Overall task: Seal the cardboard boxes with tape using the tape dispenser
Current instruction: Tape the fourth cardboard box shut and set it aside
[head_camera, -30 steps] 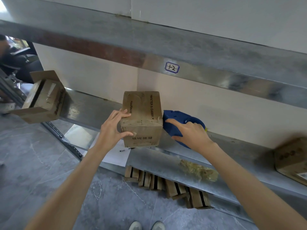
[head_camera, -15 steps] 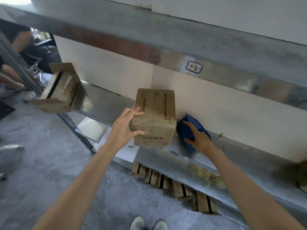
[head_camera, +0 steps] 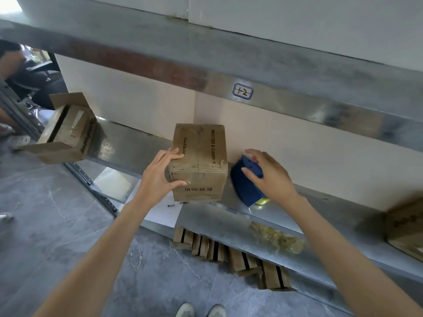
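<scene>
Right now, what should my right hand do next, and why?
Probably close the right hand around the blue tape dispenser and lift it: its fingers are spread over it, not gripping, while the left hand steadies the closed cardboard box.

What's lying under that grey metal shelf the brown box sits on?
A row of brown cardboard pieces on the grey stone floor, poking out below the grey metal shelf. The shelf covers their far ends and anything further back.
</scene>
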The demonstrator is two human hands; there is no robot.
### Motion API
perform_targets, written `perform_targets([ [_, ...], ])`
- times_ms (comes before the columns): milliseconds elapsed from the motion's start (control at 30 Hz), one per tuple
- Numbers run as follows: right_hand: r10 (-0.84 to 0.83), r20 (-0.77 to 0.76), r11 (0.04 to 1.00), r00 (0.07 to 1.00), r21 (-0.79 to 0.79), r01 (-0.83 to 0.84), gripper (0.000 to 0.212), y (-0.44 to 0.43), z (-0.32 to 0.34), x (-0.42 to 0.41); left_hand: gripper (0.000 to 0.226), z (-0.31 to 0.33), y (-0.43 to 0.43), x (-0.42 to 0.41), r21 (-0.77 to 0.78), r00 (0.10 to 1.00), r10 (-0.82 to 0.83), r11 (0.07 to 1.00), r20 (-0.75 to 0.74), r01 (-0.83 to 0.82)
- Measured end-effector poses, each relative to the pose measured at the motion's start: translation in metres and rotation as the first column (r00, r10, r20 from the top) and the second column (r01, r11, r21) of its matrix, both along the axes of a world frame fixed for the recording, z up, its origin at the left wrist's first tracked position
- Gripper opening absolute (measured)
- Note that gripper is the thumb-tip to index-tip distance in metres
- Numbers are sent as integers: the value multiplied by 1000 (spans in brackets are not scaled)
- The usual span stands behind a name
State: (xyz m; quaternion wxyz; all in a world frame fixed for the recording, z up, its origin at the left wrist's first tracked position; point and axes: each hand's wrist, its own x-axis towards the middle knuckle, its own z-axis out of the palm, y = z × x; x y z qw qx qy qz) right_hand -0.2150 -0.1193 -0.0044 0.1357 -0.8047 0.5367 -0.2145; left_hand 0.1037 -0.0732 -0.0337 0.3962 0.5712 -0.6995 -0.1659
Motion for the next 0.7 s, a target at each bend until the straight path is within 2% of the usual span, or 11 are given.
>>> perform_targets([
  [167, 167, 96, 986, 981, -13, -167, 59, 6, 16, 28, 85, 8, 0, 9, 80, 998, -63, 995, -11, 64],
  [333, 253, 132, 961, 958, 76, -264, 75, 6, 12, 57, 80, 14, 0, 11, 96, 998, -68, 993, -16, 69],
  [500, 175, 204, 978, 963, 80, -195, 67, 1, 0, 65, 62, 11, -1, 14, 69, 997, -67, 995, -30, 69],
  [700, 176, 171, 981, 970, 52, -187, 61, 0, -2, 63, 57, 6, -1, 13, 70, 997, -78, 995, 0, 78],
])
